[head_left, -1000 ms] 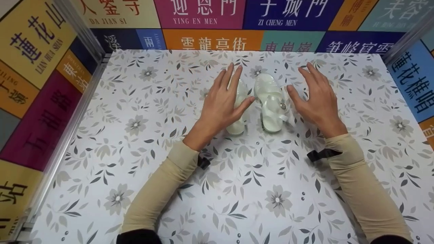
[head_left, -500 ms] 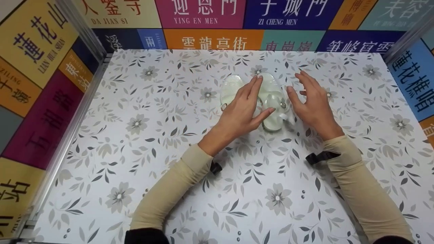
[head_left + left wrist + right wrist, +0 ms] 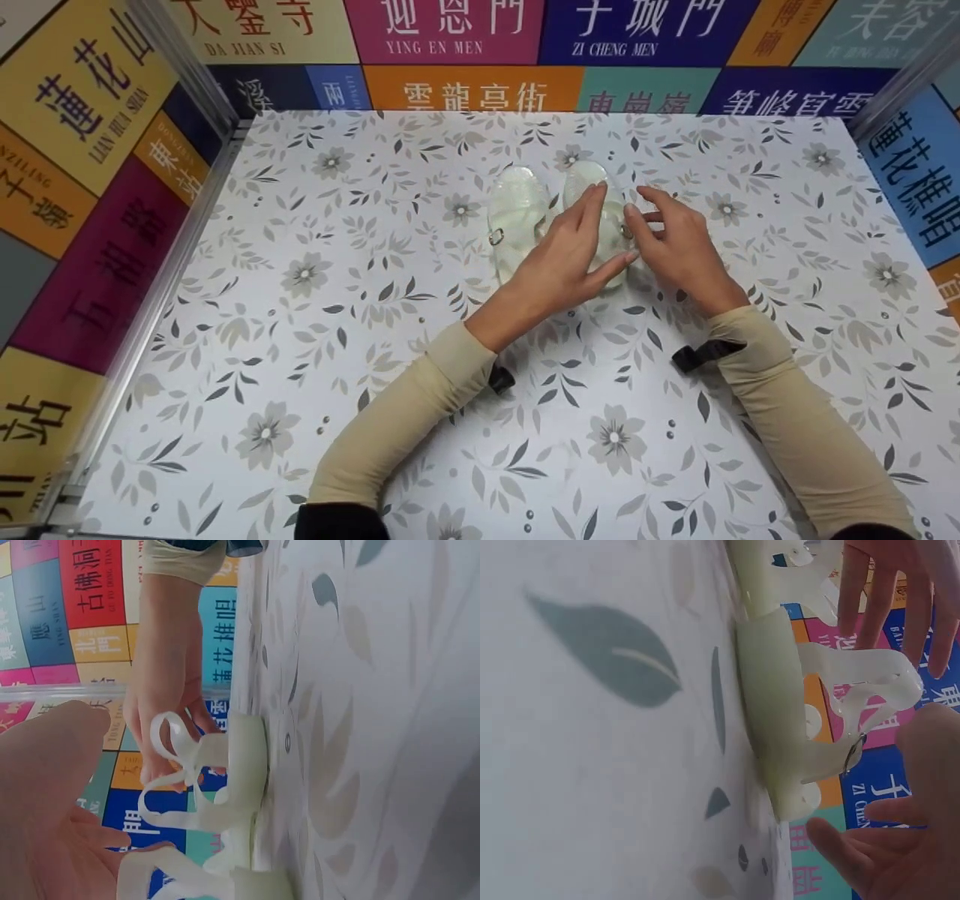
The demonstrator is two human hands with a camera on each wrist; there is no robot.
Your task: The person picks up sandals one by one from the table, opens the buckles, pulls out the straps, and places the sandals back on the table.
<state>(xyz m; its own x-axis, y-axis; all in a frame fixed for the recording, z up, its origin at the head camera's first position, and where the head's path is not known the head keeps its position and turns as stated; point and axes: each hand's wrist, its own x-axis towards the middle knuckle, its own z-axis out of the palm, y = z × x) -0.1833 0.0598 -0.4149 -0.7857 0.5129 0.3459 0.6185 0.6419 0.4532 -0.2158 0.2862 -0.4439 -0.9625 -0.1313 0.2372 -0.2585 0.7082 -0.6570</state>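
A pair of pale translucent sandals stands on the patterned tabletop. My left hand point(image 3: 566, 262) reaches over the right-hand sandal point(image 3: 589, 176), fingers extended and thumb apart, covering much of its straps. On the other side of that shoe, my right hand point(image 3: 682, 247) has thumb and fingers slightly bent beside the buckle point(image 3: 625, 231). In the right wrist view, a gap shows between the right hand point(image 3: 922, 802) and the small metal buckle point(image 3: 855, 754). The left-hand sandal point(image 3: 517, 195) lies under the left wrist's side, its heel partly hidden. Looped straps point(image 3: 176, 757) rise in the left wrist view.
The white tabletop point(image 3: 262, 360) has a grey leaf and flower print. Colourful panels with writing point(image 3: 465, 37) stand along the back and both sides. A black camera strap point(image 3: 705, 352) circles the right wrist.
My left hand has moved right from over the left-hand sandal to over the right-hand one, uncovering the first. My right hand has come slightly lower and closer to the buckle. The sandals stay put.
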